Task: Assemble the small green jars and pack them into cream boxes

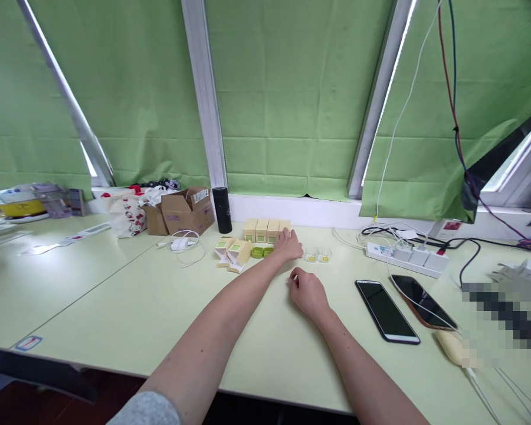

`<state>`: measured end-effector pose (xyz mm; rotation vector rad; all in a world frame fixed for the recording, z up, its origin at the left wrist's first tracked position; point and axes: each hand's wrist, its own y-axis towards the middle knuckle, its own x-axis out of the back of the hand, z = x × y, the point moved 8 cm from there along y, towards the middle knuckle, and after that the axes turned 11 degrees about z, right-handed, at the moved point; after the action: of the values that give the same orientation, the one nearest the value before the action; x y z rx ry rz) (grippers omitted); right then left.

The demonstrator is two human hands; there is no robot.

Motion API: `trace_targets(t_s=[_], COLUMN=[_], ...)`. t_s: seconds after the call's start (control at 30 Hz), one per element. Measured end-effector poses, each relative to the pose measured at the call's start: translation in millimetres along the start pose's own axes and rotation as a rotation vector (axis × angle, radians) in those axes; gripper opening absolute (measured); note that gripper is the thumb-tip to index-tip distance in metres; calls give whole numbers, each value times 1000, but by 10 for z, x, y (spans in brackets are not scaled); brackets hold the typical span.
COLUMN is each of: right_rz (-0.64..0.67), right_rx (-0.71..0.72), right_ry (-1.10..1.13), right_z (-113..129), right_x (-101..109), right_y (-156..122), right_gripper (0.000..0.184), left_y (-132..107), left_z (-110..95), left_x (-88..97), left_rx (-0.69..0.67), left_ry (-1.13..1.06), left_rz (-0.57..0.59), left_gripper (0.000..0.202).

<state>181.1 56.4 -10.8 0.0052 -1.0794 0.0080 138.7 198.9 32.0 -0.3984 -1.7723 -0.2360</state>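
Note:
My left hand [288,244] reaches to the right end of a row of small cream boxes. Its bent fingers close on the rightmost small box [285,224], whose front they mostly cover. Beside its wrist lie small green containers [257,252]. Two opened boxes [238,252] with raised flaps lie further left. To the right of this hand sit two small clear plastic pieces [324,255] with yellow centres. My right hand [308,292] rests nearer on the table, fingers curled in, with nothing visible in them.
Two phones [387,310] and a power strip [407,260] with plugs and cables lie to the right. A black cylinder [222,210], an open cardboard box [188,211], a coiled white cable [183,243] and a bag [126,213] stand left. Part of the right side is pixelated.

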Motion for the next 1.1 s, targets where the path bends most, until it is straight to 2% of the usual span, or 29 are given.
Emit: trace_targets(t_s=[0.17, 0.37, 0.5, 0.6, 0.67, 0.8, 1.1], right_rz=[8, 15, 12, 9, 11, 9, 6], right_rx=[1, 0, 6, 2, -1, 1, 9], right_ry=[-2, -3, 7, 10, 10, 7, -11], right_z=[2, -3, 6, 11, 12, 14, 6], right_x=[-7, -22, -21, -12, -7, 7, -9], right_y=[-5, 1, -5, -12, -16, -22, -10], right_gripper=[14, 15, 15, 16, 15, 15, 17], left_y=[-147, -464, -742, -917, -992, -1033, -961], left_z=[119, 609, 972, 1146, 1191, 1158, 1222], left_x=[186, 395, 383, 305, 249, 162, 147], left_rx=[-31, 3, 41, 51, 45, 13, 48], left_ry=[-9, -25, -13, 8, 32, 118, 201], left_rz=[-84, -191, -221, -225, -229, -210, -200], left_gripper=[58, 53, 41, 34, 32, 31, 33])
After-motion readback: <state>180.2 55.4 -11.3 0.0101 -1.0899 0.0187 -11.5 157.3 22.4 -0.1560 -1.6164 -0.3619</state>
